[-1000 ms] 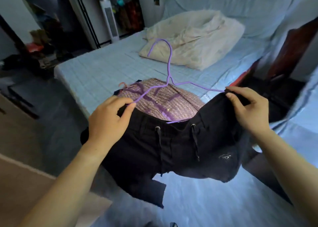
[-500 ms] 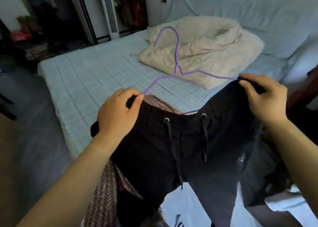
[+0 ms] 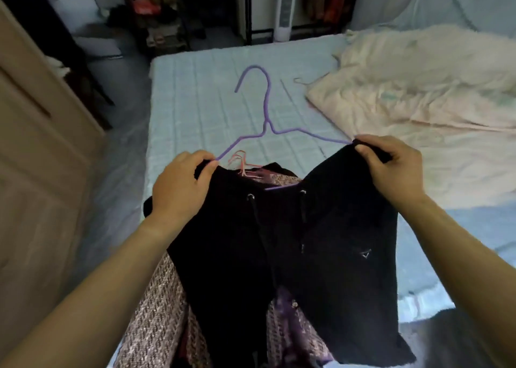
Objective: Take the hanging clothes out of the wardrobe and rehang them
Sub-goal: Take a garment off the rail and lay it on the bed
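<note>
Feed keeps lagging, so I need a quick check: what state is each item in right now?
purple hanger: held up over the bed, hook up.
black shorts: on the purple hanger, waistband pinched at both ends.
left hand: closed on the waistband and hanger end.
right hand: closed on the other end.
tweed garment: hanging behind the shorts.
pink hanger: partly hidden behind the shorts.
quilt: crumpled on the bed.
</note>
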A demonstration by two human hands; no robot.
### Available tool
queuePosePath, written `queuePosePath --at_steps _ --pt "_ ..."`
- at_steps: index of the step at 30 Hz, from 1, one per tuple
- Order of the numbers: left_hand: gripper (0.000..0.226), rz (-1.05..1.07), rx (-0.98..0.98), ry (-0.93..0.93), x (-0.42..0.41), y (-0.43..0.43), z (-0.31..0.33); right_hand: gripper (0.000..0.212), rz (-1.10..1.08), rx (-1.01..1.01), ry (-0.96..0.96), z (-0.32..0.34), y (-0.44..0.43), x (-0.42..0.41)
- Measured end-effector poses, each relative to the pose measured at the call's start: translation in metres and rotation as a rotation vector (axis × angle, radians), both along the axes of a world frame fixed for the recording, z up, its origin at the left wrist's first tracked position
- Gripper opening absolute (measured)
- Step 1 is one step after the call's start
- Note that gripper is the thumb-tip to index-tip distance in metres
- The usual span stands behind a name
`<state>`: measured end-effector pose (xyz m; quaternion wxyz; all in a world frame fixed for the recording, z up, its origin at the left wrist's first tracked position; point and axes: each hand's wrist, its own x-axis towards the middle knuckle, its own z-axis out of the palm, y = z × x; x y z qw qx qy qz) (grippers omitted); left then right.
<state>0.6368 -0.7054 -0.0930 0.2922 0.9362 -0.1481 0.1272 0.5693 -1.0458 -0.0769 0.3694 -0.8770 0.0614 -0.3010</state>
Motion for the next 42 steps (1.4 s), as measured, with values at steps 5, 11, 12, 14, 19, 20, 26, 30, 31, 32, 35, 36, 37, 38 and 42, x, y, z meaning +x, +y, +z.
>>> queuePosePath --at_steps 5,11,12,14,19,20,26,30,31,32,35,36,37,38,42 --pt "0.021 0.118 0.083 0.267 0.024 -0.006 -0.048 0.015 0.167 0.036 0.27 -0.072 -0.014 0.067" --pt "0.032 0.278 0.142 0.441 0.064 -0.028 -0.094 0.015 0.26 0.067 0.443 -0.145 -0.033 0.13" --pt "0.032 0.292 0.15 0.459 0.074 -0.03 -0.103 0.015 0.265 0.07 0.463 -0.153 -0.035 0.142" --pt "0.032 0.323 0.175 0.489 0.097 -0.036 -0.119 0.015 0.272 0.071 0.5 -0.17 -0.039 0.165" --pt "0.043 0.382 0.277 0.61 0.139 -0.046 -0.163 0.021 0.282 0.007 0.679 -0.217 -0.045 0.211" --pt "0.049 0.376 0.316 0.635 0.143 -0.049 -0.171 0.026 0.299 -0.057 0.747 -0.226 -0.046 0.216" --pt "0.067 0.214 0.486 0.663 0.143 -0.077 -0.191 0.039 0.508 -0.307 0.79 -0.233 -0.032 0.218" --pt "0.091 0.129 0.478 0.648 0.129 -0.088 -0.178 0.05 0.552 -0.374 0.714 -0.219 -0.017 0.199" --pt "0.091 0.115 0.46 0.64 0.123 -0.09 -0.171 0.055 0.559 -0.379 0.704 -0.213 -0.013 0.194" --pt "0.091 0.097 0.456 0.633 0.116 -0.09 -0.164 0.059 0.567 -0.377 0.699 -0.206 -0.01 0.188" --pt "0.088 0.059 0.451 0.583 0.088 -0.087 -0.136 0.065 0.58 -0.378 0.67 -0.183 0.0 0.17" --pt "0.086 0.068 0.442 0.567 0.076 -0.083 -0.127 0.067 0.581 -0.388 0.669 -0.173 0.004 0.164" --pt "0.085 0.088 0.436 0.551 0.062 -0.078 -0.117 0.068 0.584 -0.397 0.677 -0.162 0.009 0.156" --pt "0.084 0.112 0.433 0.532 0.047 -0.074 -0.108 0.066 0.587 -0.402 0.695 -0.152 0.015 0.146" --pt "0.08 0.251 0.363 0.46 -0.024 -0.052 -0.082 0.061 0.673 -0.41 0.719 -0.117 0.051 0.101"
